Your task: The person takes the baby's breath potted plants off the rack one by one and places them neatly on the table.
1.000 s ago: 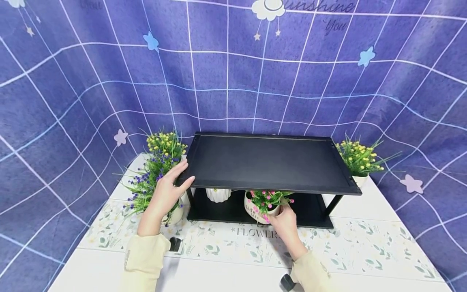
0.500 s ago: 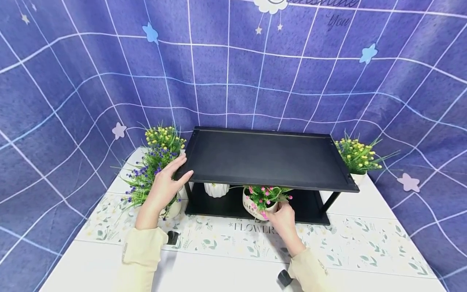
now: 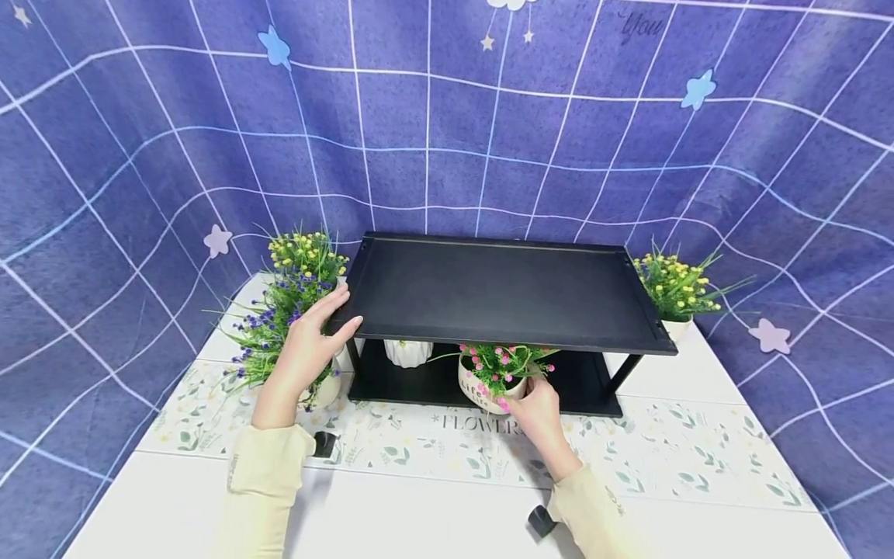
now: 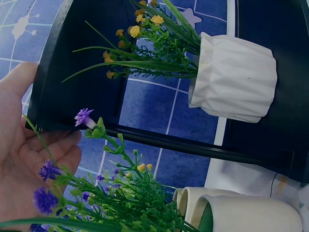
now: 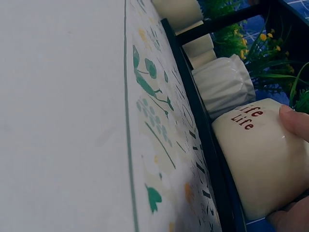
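A two-tier black shelf [image 3: 482,295] stands at the back of the table. My left hand [image 3: 307,341] grips the front left corner of its top board, thumb on the upper face and fingers along the side edge. My right hand [image 3: 538,407] holds a cream flowerpot [image 5: 263,154] with "Life" lettering by its right side, thumb on the outside of the wall. Pink flowers [image 3: 499,369] and green leaves fill that pot, which sits at the front edge of the lower board [image 3: 433,388]. A white fluted pot [image 4: 236,77] with yellow flowers stands on the lower board at left.
Left of the shelf, purple flowers [image 3: 261,330] and yellow flowers [image 3: 303,256] grow from cream pots [image 4: 251,212]. Another yellow-flowered plant [image 3: 673,287] stands at the right. A floral cloth strip [image 3: 391,446] crosses the white table [image 3: 419,512]; a blue curtain [image 3: 454,116] hangs behind.
The whole head view has shifted slightly upward. Both hands keep their places on the shelf corner and the pink-flowered pot.
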The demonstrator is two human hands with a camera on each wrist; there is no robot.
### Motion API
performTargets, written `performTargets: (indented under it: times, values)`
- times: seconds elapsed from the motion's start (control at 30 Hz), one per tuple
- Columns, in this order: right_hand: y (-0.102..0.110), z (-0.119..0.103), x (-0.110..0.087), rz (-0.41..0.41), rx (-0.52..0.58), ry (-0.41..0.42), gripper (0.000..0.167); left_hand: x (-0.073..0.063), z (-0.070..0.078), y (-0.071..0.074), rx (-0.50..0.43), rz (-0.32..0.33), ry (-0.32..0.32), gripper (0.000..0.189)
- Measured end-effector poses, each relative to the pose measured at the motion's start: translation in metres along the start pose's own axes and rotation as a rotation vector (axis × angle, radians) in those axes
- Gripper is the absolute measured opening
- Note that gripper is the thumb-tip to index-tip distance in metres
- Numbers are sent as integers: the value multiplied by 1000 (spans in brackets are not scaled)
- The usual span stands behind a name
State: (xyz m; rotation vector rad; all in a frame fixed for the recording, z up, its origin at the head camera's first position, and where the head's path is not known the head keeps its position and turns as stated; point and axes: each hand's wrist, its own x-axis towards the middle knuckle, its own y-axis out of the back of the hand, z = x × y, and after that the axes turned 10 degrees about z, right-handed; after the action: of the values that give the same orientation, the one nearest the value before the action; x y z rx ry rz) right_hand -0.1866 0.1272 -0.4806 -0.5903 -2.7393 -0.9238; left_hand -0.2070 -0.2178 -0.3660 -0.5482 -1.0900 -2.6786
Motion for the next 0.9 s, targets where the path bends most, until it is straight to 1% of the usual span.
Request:
performTargets:
  times: [0.2,0.23,0.37,0.53,0.7,0.9]
  values:
    - [4,0,-3,5,52,14,44,1,1,2,3,4,-5,63]
    - [4,0,-4,0,51,11,43,1,0,2,5,2,-4,63]
    - [8,2,-8,-25,91,-16,51,1,0,1,7,-2,1,63]
    - [11,5,-10,-46,143,-45,51,1,1,1,8,7,-7,62]
    - [15,9,-12,-74,168,-73,57,0,2,1,6,11,-10,62]
    - [22,12,-16,-93,228,-101,59,-1,3,2,8,12,-14,62]
